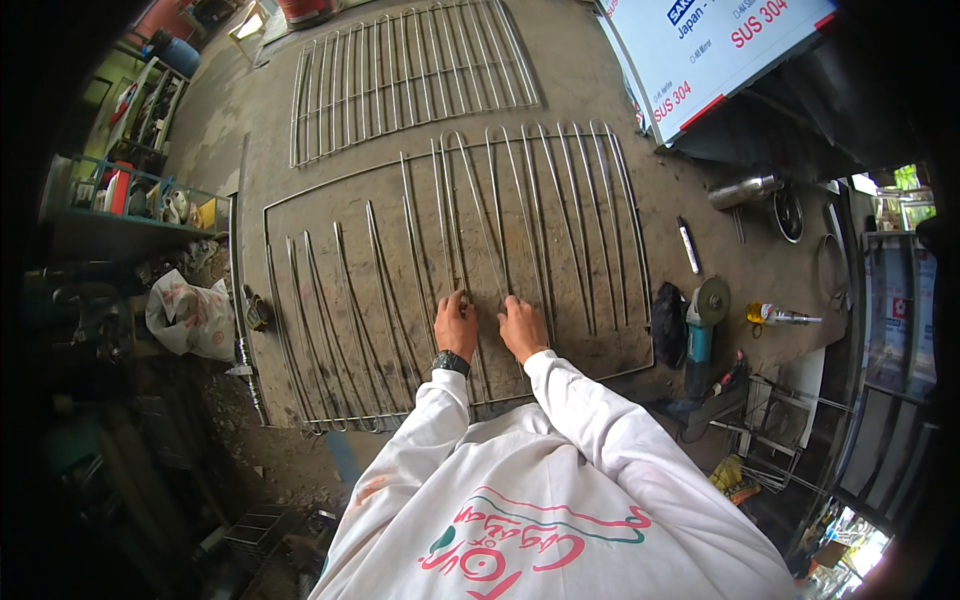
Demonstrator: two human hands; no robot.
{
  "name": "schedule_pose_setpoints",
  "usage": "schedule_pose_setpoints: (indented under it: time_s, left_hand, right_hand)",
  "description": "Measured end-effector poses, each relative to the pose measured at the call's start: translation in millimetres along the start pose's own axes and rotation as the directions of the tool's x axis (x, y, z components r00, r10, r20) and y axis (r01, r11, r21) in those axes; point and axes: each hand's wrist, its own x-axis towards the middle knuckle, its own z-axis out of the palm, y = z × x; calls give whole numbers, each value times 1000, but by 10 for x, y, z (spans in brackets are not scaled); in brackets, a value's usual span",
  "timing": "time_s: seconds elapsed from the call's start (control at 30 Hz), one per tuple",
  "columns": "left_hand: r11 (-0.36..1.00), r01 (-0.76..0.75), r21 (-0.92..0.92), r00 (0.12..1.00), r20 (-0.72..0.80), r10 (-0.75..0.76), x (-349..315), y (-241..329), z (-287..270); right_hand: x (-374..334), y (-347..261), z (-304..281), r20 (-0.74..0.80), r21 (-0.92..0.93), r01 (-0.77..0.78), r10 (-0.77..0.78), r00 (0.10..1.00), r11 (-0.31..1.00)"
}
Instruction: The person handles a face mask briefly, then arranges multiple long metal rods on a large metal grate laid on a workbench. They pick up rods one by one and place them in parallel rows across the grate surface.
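Observation:
A long, thin metal rod bent into a narrow U (454,133) lies across the work table, its round end pointing away from me. My left hand (456,325) has its fingers closed on the left leg of this rod, and a dark watch sits on that wrist. Close beside it, my right hand (522,328) pinches the right leg. Both hands rest low over the table. Under and around them is a rectangular metal rod frame (340,179). Several more U-bent rods (345,272) lie spread over the frame on either side, some reaching farther than others.
Beyond the frame lies a metal rod grid (293,130). To the right are a marker (687,246), a black bag (668,325), an angle grinder (697,348) and a yellow bottle (768,314). A tape measure (257,311) and white sack (190,315) are left. Film-covered sheet metal (715,75) stands far right.

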Motion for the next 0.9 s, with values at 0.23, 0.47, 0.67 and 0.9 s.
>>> schedule_pose_setpoints:
  time_s: [0.23, 0.47, 0.67, 0.9]
  left_hand:
    - [998, -33, -58, 999, -39, 31, -22, -48, 9]
    - [998, -17, -64, 1000, -21, 15, -71, -48, -3]
    - [999, -10, -36, 1000, -27, 9, -62, -17, -15]
    - [998, -5, -60, 998, -55, 2, -76, -4, 9]
  right_hand:
    - [-24, 41, 27, 63, -42, -22, 25, 998, 999]
    - [-99, 21, 7, 73, -18, -61, 62, 995, 998]
    - [-139, -9, -84, 53, 6, -71, 70, 996, 997]
    - [-152, 110, -15, -36, 40, 50, -48, 998, 998]
